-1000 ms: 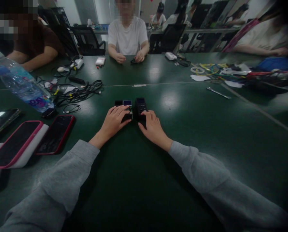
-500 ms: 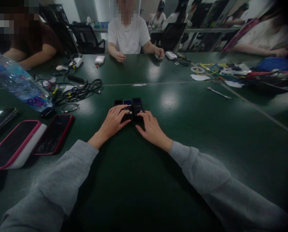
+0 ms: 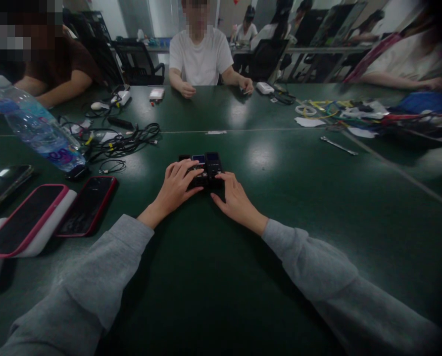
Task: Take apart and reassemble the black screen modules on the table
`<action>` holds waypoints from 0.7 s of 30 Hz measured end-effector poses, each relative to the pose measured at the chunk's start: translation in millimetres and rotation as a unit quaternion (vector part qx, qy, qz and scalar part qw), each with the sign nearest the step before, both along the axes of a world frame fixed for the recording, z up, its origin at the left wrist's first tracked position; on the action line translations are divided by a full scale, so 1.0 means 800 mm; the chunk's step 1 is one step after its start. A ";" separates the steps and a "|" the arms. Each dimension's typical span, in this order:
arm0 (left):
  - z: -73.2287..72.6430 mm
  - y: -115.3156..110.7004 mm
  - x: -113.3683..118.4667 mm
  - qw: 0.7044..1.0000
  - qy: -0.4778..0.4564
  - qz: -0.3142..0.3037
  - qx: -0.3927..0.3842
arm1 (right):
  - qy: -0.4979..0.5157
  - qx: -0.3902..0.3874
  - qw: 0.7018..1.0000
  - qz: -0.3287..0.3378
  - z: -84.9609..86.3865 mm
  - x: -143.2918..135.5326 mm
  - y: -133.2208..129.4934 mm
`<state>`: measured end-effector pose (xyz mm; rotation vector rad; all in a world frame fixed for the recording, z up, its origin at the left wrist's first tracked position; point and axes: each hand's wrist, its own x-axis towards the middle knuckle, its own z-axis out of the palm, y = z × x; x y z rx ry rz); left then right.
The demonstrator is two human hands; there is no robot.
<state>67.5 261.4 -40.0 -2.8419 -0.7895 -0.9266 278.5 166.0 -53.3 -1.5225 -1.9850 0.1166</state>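
Observation:
Small black handheld devices with little screens lie side by side on the dark green table, ahead of me. My left hand (image 3: 178,180) is spread over the left ones, fingertips on the keys of the middle device (image 3: 198,159), whose screen looks bluish. Most of the leftmost device (image 3: 184,158) is hidden under those fingers. At the lower right edge of the right device (image 3: 214,162) rests my right hand (image 3: 235,195), its index fingertip touching the front and its thumb held apart. Neither hand lifts anything off the table.
Phones (image 3: 89,205) and a tilted water bottle (image 3: 38,128) are at left, near tangled black cables (image 3: 139,138). A wrench (image 3: 338,146) and a pile of coloured wires (image 3: 354,111) lie at right. Across the table, a person in a white T-shirt (image 3: 202,57) holds something small and dark.
The whole view has shifted slightly. Both my hands stay on the devices with almost the same pose. The small dark thing in the opposite person's hand shows a little more.

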 end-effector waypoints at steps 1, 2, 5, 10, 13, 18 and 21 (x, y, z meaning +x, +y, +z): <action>0.000 0.000 -0.001 1.000 -0.005 0.008 -0.002 | 0.002 0.001 1.000 0.002 0.000 0.000 0.000; -0.001 0.001 -0.001 1.000 -0.008 0.014 -0.007 | 0.003 -0.001 1.000 0.003 0.000 0.000 0.000; -0.004 0.005 -0.002 0.999 -0.012 0.021 -0.024 | -0.003 -0.009 1.000 0.001 0.002 0.000 0.000; -0.007 0.009 -0.002 0.999 -0.004 0.004 -0.040 | -0.006 -0.010 1.000 0.000 0.003 -0.001 -0.001; -0.005 0.008 -0.002 0.999 0.001 -0.003 -0.039 | -0.001 -0.010 1.000 0.007 0.002 0.000 -0.001; -0.004 0.007 -0.002 0.999 0.003 -0.001 -0.041 | 0.008 -0.013 1.000 0.003 0.004 0.000 0.000; -0.004 0.008 -0.002 0.999 0.002 0.000 -0.038 | 0.003 -0.007 1.000 -0.015 0.009 -0.001 0.000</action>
